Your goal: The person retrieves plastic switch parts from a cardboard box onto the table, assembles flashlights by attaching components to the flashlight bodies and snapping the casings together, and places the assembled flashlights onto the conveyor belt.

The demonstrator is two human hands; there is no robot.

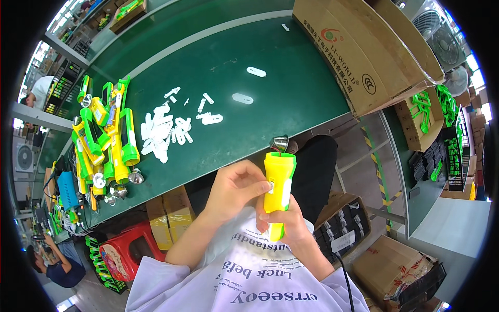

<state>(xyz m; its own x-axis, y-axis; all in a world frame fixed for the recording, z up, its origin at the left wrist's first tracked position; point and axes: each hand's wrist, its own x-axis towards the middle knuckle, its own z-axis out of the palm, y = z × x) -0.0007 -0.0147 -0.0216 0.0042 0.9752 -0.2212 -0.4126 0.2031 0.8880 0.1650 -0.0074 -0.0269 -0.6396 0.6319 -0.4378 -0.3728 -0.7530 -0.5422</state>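
Note:
A yellow and green flashlight body [279, 179] stands nearly upright in front of my chest. My right hand [288, 221] is wrapped around its lower part. At its open upper end, a silver reflector head [279, 142] hangs off by thin red wires. My left hand [236, 188] is closed in a pinch, its fingertips touching the body's left side beside a small whitish patch [271, 187]. Whatever may lie between those fingertips is too small to make out.
Several yellow-green flashlights [112, 132] are heaped at the left of the green table [223, 140]. Beside them lie white plastic strips [158, 130], with two white oval plates further right. A large cardboard box [358, 57] stands at the far right. A red stool [125, 249] is below, left.

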